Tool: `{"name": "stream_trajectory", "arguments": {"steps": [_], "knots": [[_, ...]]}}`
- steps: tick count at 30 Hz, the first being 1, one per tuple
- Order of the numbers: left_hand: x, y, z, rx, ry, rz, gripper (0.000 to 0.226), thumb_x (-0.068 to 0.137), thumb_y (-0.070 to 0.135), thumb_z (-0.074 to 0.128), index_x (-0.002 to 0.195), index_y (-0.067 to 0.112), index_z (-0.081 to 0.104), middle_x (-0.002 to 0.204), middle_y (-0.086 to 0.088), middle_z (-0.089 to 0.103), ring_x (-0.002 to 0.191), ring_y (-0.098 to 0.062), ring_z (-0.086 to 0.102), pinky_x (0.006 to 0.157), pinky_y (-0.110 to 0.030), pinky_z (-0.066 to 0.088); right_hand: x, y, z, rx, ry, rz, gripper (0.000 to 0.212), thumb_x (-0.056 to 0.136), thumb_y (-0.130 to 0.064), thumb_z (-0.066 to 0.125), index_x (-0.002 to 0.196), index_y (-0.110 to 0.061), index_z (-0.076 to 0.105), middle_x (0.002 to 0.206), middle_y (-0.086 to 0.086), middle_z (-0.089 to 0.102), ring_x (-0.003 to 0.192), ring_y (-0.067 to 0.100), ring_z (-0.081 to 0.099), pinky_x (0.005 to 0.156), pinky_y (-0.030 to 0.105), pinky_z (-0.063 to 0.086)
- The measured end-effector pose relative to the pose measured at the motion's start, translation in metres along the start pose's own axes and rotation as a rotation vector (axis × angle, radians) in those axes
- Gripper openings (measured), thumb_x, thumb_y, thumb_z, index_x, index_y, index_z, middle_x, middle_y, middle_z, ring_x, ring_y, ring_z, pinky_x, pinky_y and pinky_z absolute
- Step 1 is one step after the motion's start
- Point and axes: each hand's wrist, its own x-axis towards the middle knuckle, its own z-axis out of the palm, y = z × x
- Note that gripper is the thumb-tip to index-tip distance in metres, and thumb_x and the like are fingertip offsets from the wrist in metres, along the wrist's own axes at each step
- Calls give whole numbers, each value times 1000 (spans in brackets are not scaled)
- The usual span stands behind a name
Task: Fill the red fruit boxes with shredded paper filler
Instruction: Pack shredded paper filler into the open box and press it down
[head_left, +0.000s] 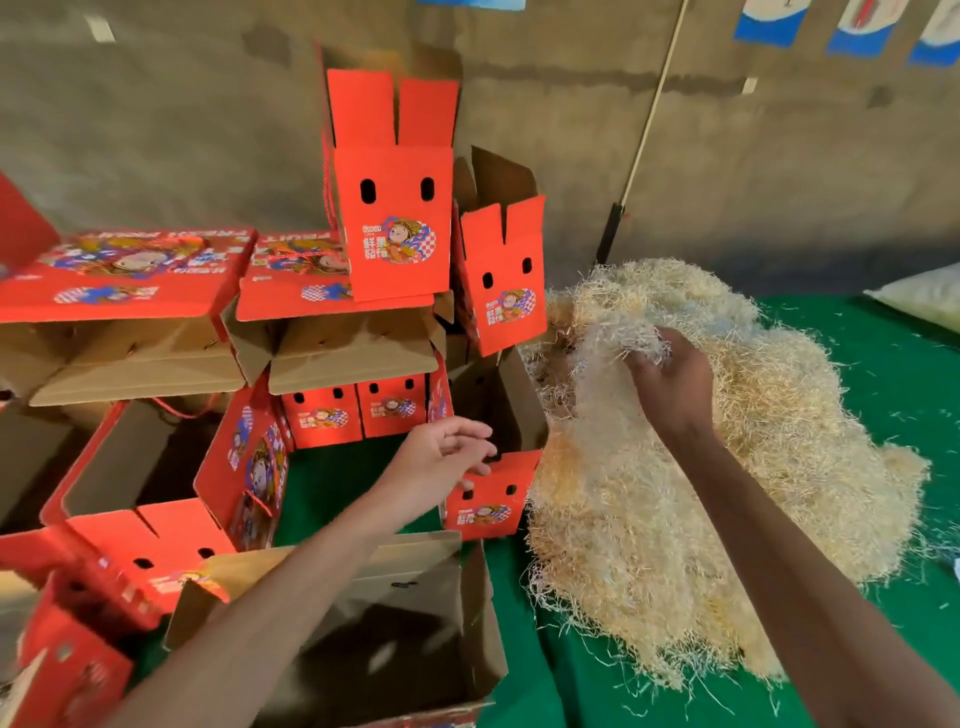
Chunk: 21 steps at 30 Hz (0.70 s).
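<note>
The right hand (670, 379) has its fingers curled round a tuft of shredded paper (618, 338), atop the big paper pile (727, 493) on the green table (883, 364). The left hand (441, 457), fingers loosely spread and holding nothing, reaches over the flap of an open red box (488, 499) just left of the pile. More red boxes (395, 228) stand stacked behind.

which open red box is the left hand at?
The small open box beside the shredded paper pile. The left hand reaches to its red front flap; the other open boxes sit apart from that hand, nearer the camera or farther left.
</note>
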Motion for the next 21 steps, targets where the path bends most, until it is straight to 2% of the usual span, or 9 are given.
{"name": "stream_trajectory", "arguments": {"steps": [4, 7, 8, 10, 12, 15, 17, 19, 21], "knots": [[2, 3, -11, -207, 79, -95, 28, 94, 27, 69, 122, 26, 64, 114, 2, 71, 98, -12, 72, 82, -43, 62, 5, -57, 12, 172, -29, 1, 43, 90, -28, 68, 128, -8, 64, 107, -3, 72, 86, 10, 67, 81, 28, 56], [5, 2, -22, -360, 167, -185, 33, 93, 42, 68, 121, 25, 65, 118, -1, 70, 107, -18, 68, 93, -52, 56, -1, -102, 24, 335, -71, -38, 13, 88, -25, 70, 100, -29, 73, 88, -17, 75, 77, -3, 68, 66, 15, 53], [5, 3, -26, -443, 190, -232, 38, 91, 48, 68, 119, 24, 65, 114, 0, 72, 106, -19, 68, 92, -54, 56, -5, -119, 27, 389, -88, -45, 13, 88, -26, 70, 91, -37, 73, 84, -21, 74, 71, -7, 66, 59, 9, 48], [1, 7, -32, -603, 196, -306, 48, 86, 62, 66, 116, 25, 65, 100, 4, 76, 104, -22, 66, 89, -54, 58, -13, -153, 32, 482, -124, -56, 19, 86, -30, 72, 85, -49, 72, 85, -25, 73, 71, -10, 65, 58, 6, 46], [-5, 7, -40, -767, 153, -334, 61, 80, 72, 65, 121, 27, 63, 110, -1, 75, 110, -28, 66, 91, -55, 56, -18, -177, 40, 553, -149, -71, 16, 83, -35, 72, 93, -48, 73, 95, -22, 75, 86, -4, 69, 69, 10, 51], [-19, 1, -53, -1046, 13, -300, 77, 80, 75, 61, 135, 21, 58, 130, -14, 66, 120, -36, 63, 102, -58, 48, -28, -195, 58, 581, -167, -67, 22, 83, -42, 71, 104, -42, 70, 103, -19, 74, 97, 5, 68, 85, 27, 52], [-31, -4, -63, -1185, -5, -270, 77, 83, 71, 61, 137, 18, 56, 132, -19, 64, 120, -39, 63, 99, -58, 49, -40, -197, 71, 541, -187, -48, 36, 87, -47, 69, 121, -40, 61, 118, -24, 65, 108, 3, 61, 94, 26, 44], [-43, -8, -73, -1243, -33, -197, 77, 85, 73, 58, 141, 19, 55, 137, -17, 61, 122, -38, 61, 95, -58, 51, -56, -191, 83, 475, -246, 6, 62, 93, -52, 63, 146, -28, 44, 131, -21, 48, 123, 1, 45, 102, 24, 35], [-53, -12, -83, -1248, -72, -128, 84, 85, 77, 54, 145, 19, 51, 144, -14, 55, 130, -36, 55, 101, -57, 48, -76, -184, 90, 475, -353, 83, 69, 96, -58, 54, 153, -24, 36, 134, -15, 53, 121, 0, 46, 104, 27, 38]]}}
